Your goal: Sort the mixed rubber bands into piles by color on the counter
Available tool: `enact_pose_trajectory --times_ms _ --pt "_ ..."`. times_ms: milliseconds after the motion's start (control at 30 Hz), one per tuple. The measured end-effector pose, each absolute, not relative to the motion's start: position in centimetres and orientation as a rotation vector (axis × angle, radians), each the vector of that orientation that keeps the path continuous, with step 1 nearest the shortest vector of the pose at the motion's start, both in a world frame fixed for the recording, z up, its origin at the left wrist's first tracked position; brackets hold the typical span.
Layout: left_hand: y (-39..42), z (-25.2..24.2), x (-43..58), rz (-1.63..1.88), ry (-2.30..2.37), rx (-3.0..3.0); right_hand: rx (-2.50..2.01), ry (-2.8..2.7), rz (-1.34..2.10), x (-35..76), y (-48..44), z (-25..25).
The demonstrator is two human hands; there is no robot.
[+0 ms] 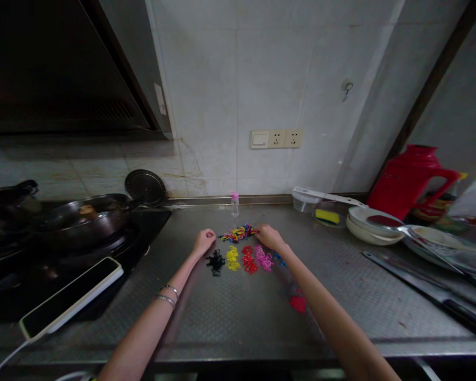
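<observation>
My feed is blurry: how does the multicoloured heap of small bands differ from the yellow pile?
The multicoloured heap mixes several colours; the yellow pile is one colour. The heap lies farther back, at the right hand; the yellow pile lies nearer, untouched. Both rest on the metal counter.

You have a pan (85, 217) on the stove (143, 238) at your left, a phone (69, 296) beside it, and plates (359, 226) and a red jug (408, 177) at your right.

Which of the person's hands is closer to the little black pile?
Left. The left hand lies curled just behind and left of the black pile; the right hand is over at the mixed pile, its right edge, beyond the pink pile.
</observation>
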State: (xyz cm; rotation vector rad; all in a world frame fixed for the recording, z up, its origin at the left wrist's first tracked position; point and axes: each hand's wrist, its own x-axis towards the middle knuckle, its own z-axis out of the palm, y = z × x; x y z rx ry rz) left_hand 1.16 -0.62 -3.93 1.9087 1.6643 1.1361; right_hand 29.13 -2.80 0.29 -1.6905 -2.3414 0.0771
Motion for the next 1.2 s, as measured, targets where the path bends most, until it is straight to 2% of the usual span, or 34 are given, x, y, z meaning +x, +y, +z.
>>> enact_pose_trajectory --times_ms 1200 --pt "-0.7 -3.9 1.0 1.128 1.624 1.918 -1.803 -2.325 0.016 28.6 -3.3 1.0"
